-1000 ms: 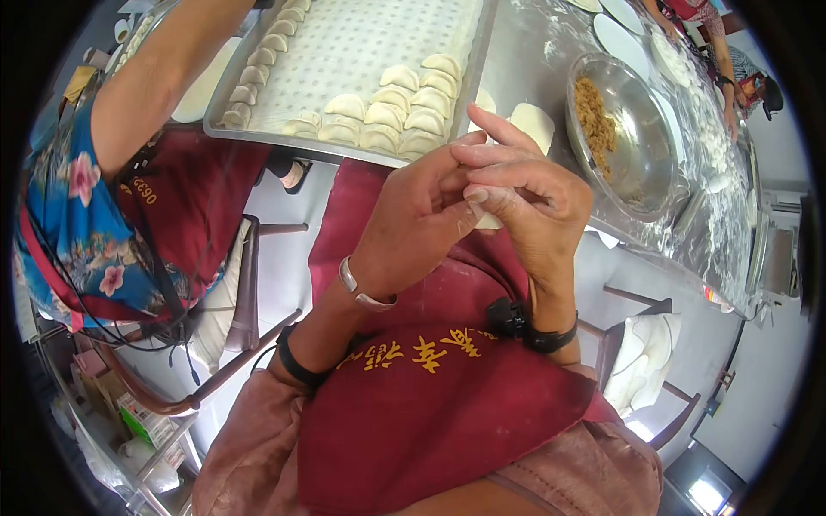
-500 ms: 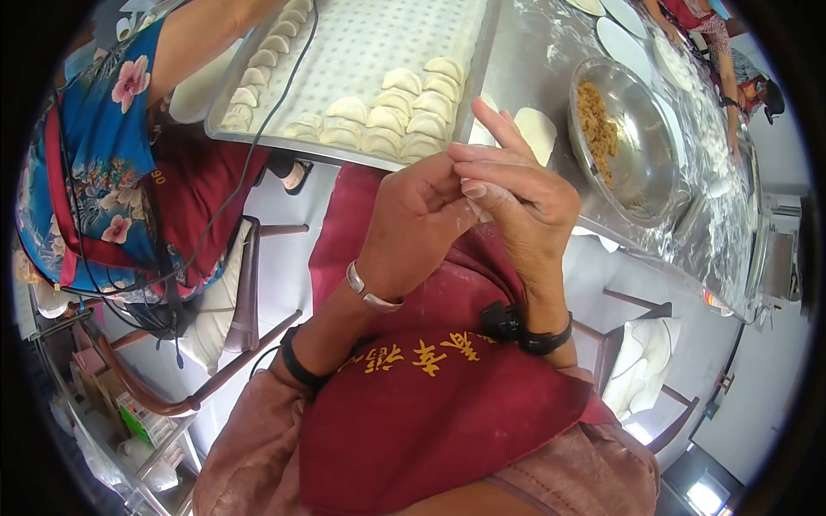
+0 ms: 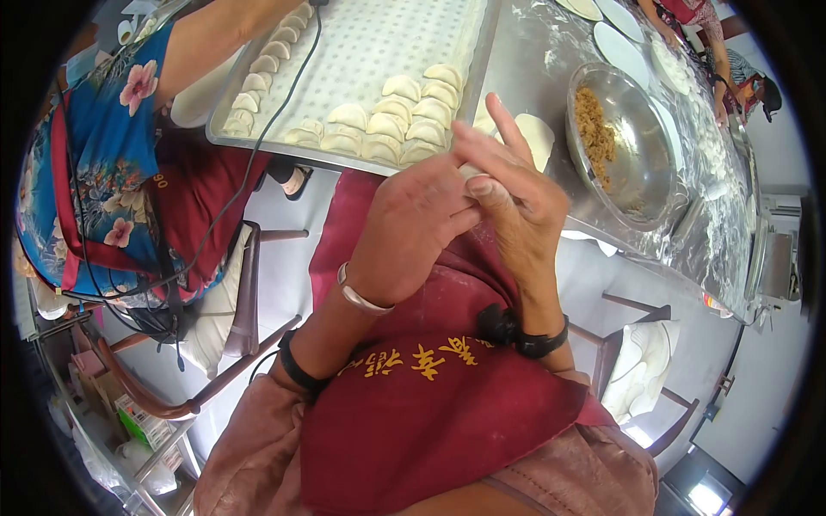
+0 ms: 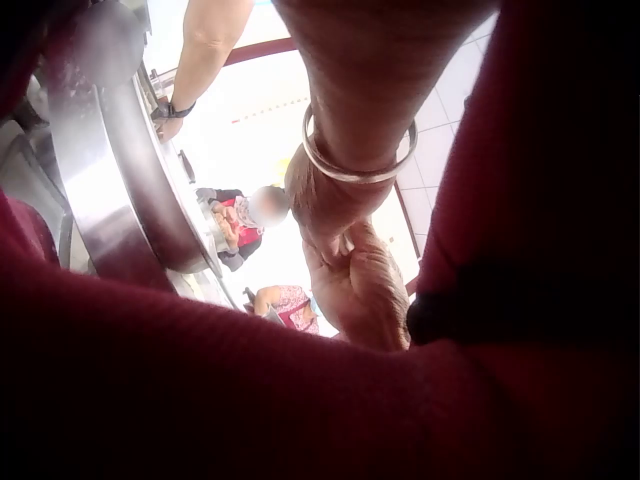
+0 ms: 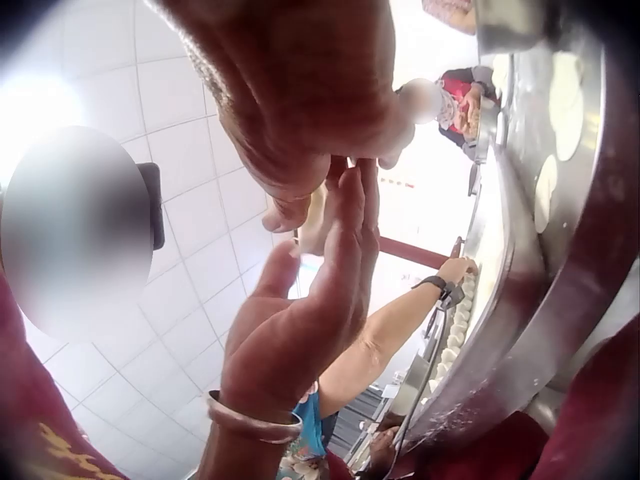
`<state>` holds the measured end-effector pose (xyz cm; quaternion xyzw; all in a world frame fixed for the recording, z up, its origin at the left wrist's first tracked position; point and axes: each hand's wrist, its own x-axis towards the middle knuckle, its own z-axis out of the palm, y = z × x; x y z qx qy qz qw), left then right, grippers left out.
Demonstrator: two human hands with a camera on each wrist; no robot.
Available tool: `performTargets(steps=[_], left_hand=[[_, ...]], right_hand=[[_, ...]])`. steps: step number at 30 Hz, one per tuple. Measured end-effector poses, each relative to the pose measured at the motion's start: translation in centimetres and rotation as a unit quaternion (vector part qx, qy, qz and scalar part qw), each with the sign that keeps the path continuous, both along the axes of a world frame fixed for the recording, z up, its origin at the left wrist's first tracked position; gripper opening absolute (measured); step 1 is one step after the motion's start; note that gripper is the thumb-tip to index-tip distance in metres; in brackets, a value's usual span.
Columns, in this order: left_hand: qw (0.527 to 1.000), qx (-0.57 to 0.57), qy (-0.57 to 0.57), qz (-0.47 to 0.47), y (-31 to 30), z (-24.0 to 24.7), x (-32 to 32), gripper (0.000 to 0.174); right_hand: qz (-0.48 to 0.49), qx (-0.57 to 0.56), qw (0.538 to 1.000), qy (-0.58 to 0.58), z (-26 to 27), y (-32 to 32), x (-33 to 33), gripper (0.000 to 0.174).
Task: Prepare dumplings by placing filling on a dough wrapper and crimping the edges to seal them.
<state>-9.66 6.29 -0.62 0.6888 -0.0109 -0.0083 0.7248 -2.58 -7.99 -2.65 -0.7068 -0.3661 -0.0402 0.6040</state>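
Note:
In the head view, the left hand point(image 3: 415, 225), with a metal bracelet at the wrist, meets the right hand point(image 3: 527, 206) in front of the apron. Between them a pale dough piece point(image 3: 469, 170) is mostly covered by fingers; its full shape cannot be told. Fingers and thumbs of both hands pinch it, while two right fingers extend upward. The right wrist view shows the dough piece point(image 5: 314, 222) between the curled right fingers and the left hand point(image 5: 300, 310). In the left wrist view, the hands touch and the dough is hidden.
A tray point(image 3: 344, 162) with rows of folded dumplings point(image 3: 385, 125) lies beyond the hands. Right of it are flat wrappers point(image 3: 537, 142) and a steel bowl point(image 3: 645, 138) with brown filling point(image 3: 594, 129) on a floury table point(image 3: 551, 43). Another person's arm point(image 3: 211, 52) reaches over the tray's left.
Both hands have shifted slightly left, and the left hand has turned. Dough seen below the fingers earlier is now covered. A cable now hangs across the tray beside the other person's moved arm.

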Motion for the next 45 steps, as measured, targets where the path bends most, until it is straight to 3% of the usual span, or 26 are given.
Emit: performTargets(steps=[2, 3, 4, 7, 10, 13, 16, 19, 23, 28, 32, 37, 41, 45], left_hand=[[0.995, -0.1, 0.01, -0.005, 0.0, -0.2, 0.3, 0.045], [0.952, -0.306, 0.024, -0.011, -0.2, -1.1, 0.4, 0.045], [0.866, -0.498, 0.039, -0.017, -0.4, -1.5, 0.5, 0.046], [0.831, -0.553, 0.068, -0.002, -0.7, -1.1, 0.3, 0.039], [0.857, -0.51, 0.066, 0.034, -1.1, -1.4, 0.0, 0.039], [0.892, -0.444, 0.08, 0.013, -0.8, -1.5, -0.2, 0.048], [0.867, -0.491, 0.088, -0.015, -0.4, -2.0, 0.1, 0.041], [0.848, -0.525, 0.07, -0.021, -0.4, -1.8, 0.1, 0.041], [0.858, -0.509, 0.071, -0.009, -1.0, -1.7, -0.2, 0.047], [0.831, -0.552, 0.044, -0.056, -1.0, -2.3, 0.1, 0.045], [0.805, -0.592, 0.027, -0.025, -1.4, -1.9, 0.5, 0.047], [0.789, -0.613, 0.01, -0.033, -1.8, -2.1, 0.4, 0.048], [0.802, -0.596, 0.015, -0.026, -2.1, -2.0, 0.4, 0.048], [0.806, -0.591, 0.017, -0.024, -2.2, -2.2, 0.3, 0.048]], right_hand=[[-0.031, 0.04, 0.997, 0.053, 0.9, 1.1, -0.8, 0.035], [-0.046, 0.044, 0.996, 0.056, 1.0, 1.4, -0.9, 0.035], [-0.061, 0.047, 0.995, 0.059, 1.1, 1.7, -0.9, 0.036], [-0.051, 0.0, 0.999, -0.009, 0.3, 1.3, -0.5, 0.038], [-0.023, -0.041, 0.997, -0.067, -0.4, 0.4, 0.3, 0.039], [-0.013, -0.051, 0.997, -0.05, 0.2, 0.3, 0.3, 0.039], [-0.054, -0.035, 0.998, -0.021, 1.5, 1.0, -0.5, 0.038], [-0.061, -0.042, 0.995, -0.073, 0.9, 0.7, 0.0, 0.042], [-0.031, -0.102, 0.985, -0.138, -0.2, -0.3, 0.9, 0.046], [-0.068, 0.01, 0.998, 0.001, 1.8, 0.8, -0.6, 0.036], [-0.068, 0.158, 0.977, 0.126, 1.1, 0.9, -1.2, 0.032], [-0.109, 0.152, 0.974, 0.126, 1.3, 1.1, -1.2, 0.024], [-0.108, 0.162, 0.975, 0.109, 1.0, 1.0, -1.0, 0.016], [-0.102, 0.103, 0.987, 0.068, 0.8, 0.2, -0.4, 0.017]])
